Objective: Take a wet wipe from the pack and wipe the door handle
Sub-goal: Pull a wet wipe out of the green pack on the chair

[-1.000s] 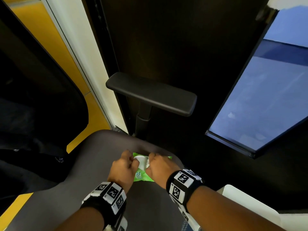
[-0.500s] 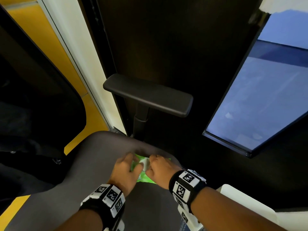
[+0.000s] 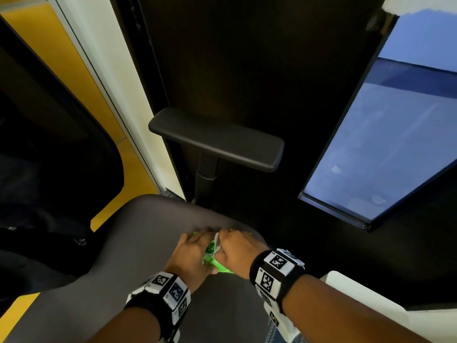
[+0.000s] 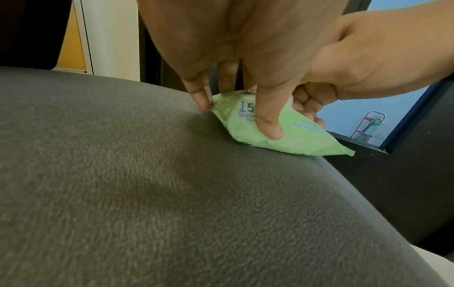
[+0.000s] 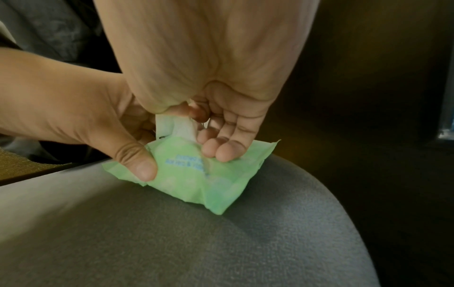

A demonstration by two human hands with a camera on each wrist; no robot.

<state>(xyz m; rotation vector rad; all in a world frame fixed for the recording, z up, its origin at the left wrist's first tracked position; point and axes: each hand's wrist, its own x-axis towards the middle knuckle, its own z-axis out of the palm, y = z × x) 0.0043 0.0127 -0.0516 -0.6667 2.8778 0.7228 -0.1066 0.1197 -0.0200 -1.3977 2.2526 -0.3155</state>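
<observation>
A green wet wipe pack (image 3: 212, 259) lies near the front edge of a grey chair seat (image 3: 138, 243). My left hand (image 3: 195, 251) holds the pack (image 4: 248, 134) down, thumb on its near end and fingers along its far edge. My right hand (image 3: 235, 248) sits right beside it, fingers curled. It pinches a white wipe (image 5: 178, 126) that sticks up a short way from the pack's (image 5: 196, 174) opening. The wipe (image 3: 217, 240) shows as a small white strip between the two hands. In the right wrist view the left hand's thumb (image 5: 140, 165) presses the pack's corner.
A black armrest (image 3: 217, 139) on a post stands just beyond the seat. Behind it is a dark door panel (image 3: 247, 58) with a blue glass pane (image 3: 385, 144) to the right. A white frame and yellow wall (image 3: 61, 45) run along the left. A white surface (image 3: 358, 293) lies at lower right.
My left hand has slid forward over the pack and covers more of it. The right hand stays at the opening, pinching the white wipe. The pack has hardly moved.
</observation>
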